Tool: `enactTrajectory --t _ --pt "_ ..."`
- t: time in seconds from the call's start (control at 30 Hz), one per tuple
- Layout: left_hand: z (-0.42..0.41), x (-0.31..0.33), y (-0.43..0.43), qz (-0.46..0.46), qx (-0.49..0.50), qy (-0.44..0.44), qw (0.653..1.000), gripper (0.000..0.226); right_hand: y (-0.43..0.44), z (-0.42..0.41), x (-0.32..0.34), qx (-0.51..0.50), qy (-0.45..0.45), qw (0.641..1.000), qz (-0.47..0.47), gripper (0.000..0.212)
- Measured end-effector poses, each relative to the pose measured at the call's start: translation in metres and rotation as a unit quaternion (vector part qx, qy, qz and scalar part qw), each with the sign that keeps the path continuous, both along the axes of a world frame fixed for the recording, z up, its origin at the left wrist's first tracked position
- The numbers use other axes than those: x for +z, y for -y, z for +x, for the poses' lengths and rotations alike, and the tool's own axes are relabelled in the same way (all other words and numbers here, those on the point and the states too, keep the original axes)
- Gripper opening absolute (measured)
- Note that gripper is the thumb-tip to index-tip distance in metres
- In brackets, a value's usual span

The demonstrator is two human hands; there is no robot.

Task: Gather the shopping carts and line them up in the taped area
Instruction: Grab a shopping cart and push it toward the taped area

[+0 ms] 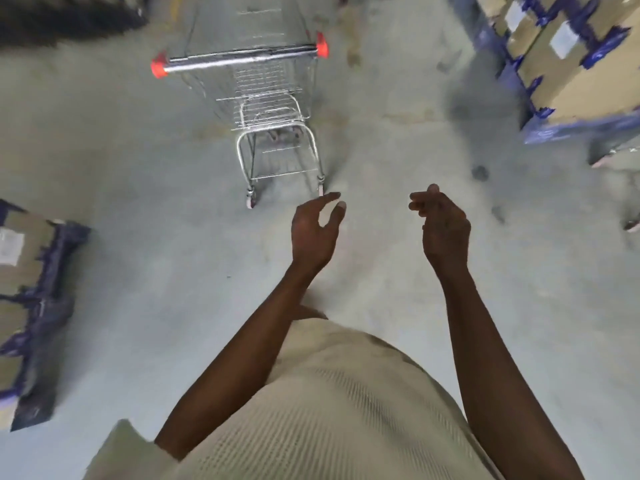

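The left hand [317, 233] is reaching forward with its fingers loosely curved and the thumb spread away from them, gripping nothing. The right hand [445, 230] is hanging level with it, its fingers curling softly inward, and it too is holding nothing. Both bare forearms are stretching out above a pale, ribbed knit garment [329, 410] that is filling the lower part of the view.

Beyond the hands, the shopping cart [263, 98] is standing on the floor [138, 202] with its handle end facing the person; neither hand is touching its handle [242, 58]. The cart is showing a basket of thin silver wire mesh, a rounded tubular lower frame and small castor wheels. The handle is a straight, shiny metal bar that is ending in a red plastic cap on each side.

The floor is looking like smooth grey concrete, mottled with dark scuffs and stains. Square cardboard boxes bound in blue wrapping are sitting stacked at the upper right [571, 64], and similar boxes are lying at the left edge [27, 289], all blurred.
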State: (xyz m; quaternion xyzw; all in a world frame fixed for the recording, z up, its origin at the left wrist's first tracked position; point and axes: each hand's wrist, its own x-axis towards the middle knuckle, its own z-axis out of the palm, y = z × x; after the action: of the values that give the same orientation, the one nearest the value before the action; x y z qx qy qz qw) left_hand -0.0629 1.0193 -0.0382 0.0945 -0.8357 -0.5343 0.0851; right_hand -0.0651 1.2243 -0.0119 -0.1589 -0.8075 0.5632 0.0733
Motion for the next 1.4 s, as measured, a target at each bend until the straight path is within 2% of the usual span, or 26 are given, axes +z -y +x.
enactTrajectory --t 0.2,0.33,0.4,0.47,0.53,0.63,0.77,0.83,0.9,0.93,1.07,1.2,1.33,1.4 --pt "-0.077 -0.012 0.078 -0.026 0.068 -0.039 0.997 0.050 0.070 -0.108 -0.017 0.087 0.001 0.996 0.017 0.043" --pt "-0.146 -0.020 0.131 -0.073 0.063 -0.063 0.993 0.045 0.117 -0.170 -0.017 0.112 -0.010 0.991 0.065 0.041" --pt "-0.185 -0.020 0.162 -0.135 0.056 -0.083 0.986 0.043 0.142 -0.204 -0.016 0.117 -0.030 0.987 0.105 0.037" --pt "-0.221 -0.014 0.191 -0.265 0.035 -0.102 0.958 0.048 0.164 -0.236 -0.018 0.116 -0.062 0.977 0.168 0.032" --pt "-0.251 -0.007 0.215 -0.407 -0.007 -0.109 0.907 0.056 0.181 -0.263 -0.023 0.136 -0.099 0.954 0.250 0.027" --pt "-0.300 0.009 0.245 -0.523 -0.064 -0.100 0.844 0.067 0.207 -0.315 -0.025 0.164 -0.125 0.923 0.325 0.032" --pt "-0.377 0.016 0.282 -0.550 -0.065 -0.050 0.831 0.084 0.250 -0.394 -0.029 0.196 -0.140 0.900 0.363 0.046" --pt "-0.418 0.009 0.301 -0.586 -0.082 0.015 0.806 0.088 0.272 -0.434 -0.036 0.220 -0.135 0.892 0.371 0.051" --pt "-0.458 0.001 0.326 -0.631 -0.109 0.104 0.761 0.077 0.290 -0.473 -0.047 0.248 -0.122 0.883 0.379 0.053" --pt "-0.473 0.000 0.336 -0.632 -0.115 0.147 0.752 0.067 0.297 -0.488 -0.054 0.261 -0.114 0.872 0.399 0.053" --pt "-0.499 -0.007 0.360 -0.552 -0.075 0.289 0.779 0.043 0.314 -0.522 -0.073 0.288 -0.101 0.815 0.492 0.068" --pt "-0.511 -0.017 0.379 -0.565 -0.095 0.284 0.768 0.038 0.327 -0.537 -0.068 0.311 -0.031 0.797 0.517 0.079" --pt "-0.546 -0.017 0.418 -0.599 -0.116 0.269 0.745 0.034 0.360 -0.553 -0.060 0.333 -0.004 0.796 0.506 0.074" --pt "-0.568 -0.015 0.437 -0.605 -0.124 0.253 0.744 0.034 0.377 -0.563 -0.057 0.338 -0.010 0.792 0.508 0.073"
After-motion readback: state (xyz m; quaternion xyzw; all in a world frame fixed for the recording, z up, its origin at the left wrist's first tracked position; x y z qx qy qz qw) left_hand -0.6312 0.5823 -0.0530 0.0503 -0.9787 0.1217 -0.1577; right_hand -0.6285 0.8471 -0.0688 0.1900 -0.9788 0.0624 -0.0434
